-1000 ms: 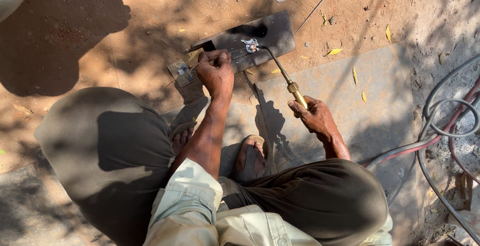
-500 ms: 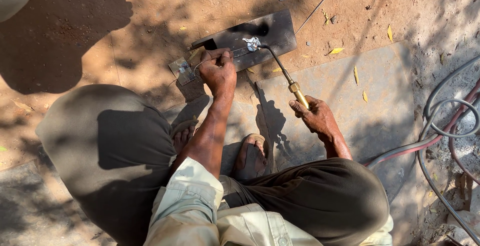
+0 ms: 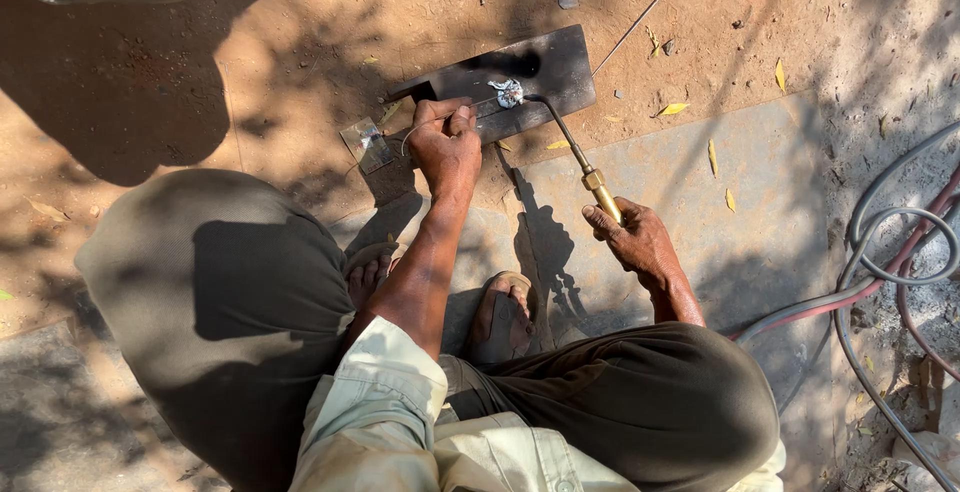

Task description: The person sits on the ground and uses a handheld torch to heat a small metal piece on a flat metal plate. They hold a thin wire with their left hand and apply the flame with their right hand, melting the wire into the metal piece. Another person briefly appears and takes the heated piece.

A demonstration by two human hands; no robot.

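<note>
Now keep the torch (image 3: pixel 585 174), gripped in the right hand (image 3: pixel 632 237), aimed at the shiny lump (image 3: pixel 508 92) mid-plate on the dark plate (image 3: pixel 540 67); feed the wire (image 3: pixel 425 124), pinched in the left hand (image 3: pixel 447 144), slowly.

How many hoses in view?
3, as far as I can tell: two grey hoses looping at right and a red hose running toward the knee. Overlaps may hide more.
</note>
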